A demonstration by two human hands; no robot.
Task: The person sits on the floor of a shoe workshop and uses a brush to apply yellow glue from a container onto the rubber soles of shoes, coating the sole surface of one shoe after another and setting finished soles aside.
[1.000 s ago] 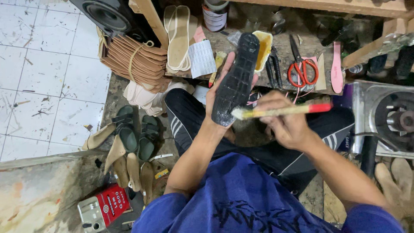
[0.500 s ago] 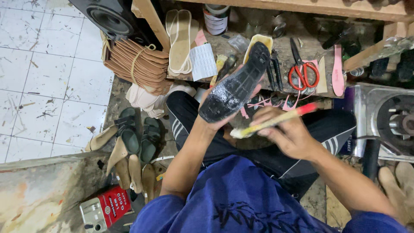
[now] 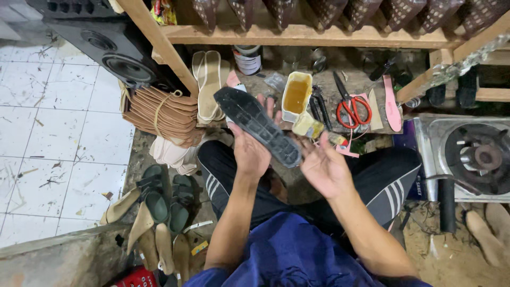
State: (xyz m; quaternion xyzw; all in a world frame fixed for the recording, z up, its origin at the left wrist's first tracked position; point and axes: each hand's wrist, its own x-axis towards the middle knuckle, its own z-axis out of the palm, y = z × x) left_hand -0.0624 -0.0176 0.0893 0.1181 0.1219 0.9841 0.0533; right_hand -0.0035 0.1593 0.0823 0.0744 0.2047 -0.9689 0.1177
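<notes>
While both hands meet at the centre of the frame, one black shoe sole lies slanted between them, tread side up, heel toward the upper left and toe toward the lower right. Left hand is closed around the sole's underside at mid-length, fingers wrapped up behind it. Right hand is spread open, palm up, its fingers touching the toe end of the sole and gripping nothing.

Just above the hands, one yellow glue tub stands open on the cluttered work board. To its right, one pair of red-handled scissors, blades pointing up-left. Further right, one pink insole lies lengthwise.

Upper left of centre: two pale insoles propped side by side, next to one tied bundle of brown soles. One black speaker sits in the upper left corner.

Lower left: two green sandals lie on the ground as a pair, with several tan cut-outs beside them; exact number cannot be told.

Right edge: one single-burner gas stove.
</notes>
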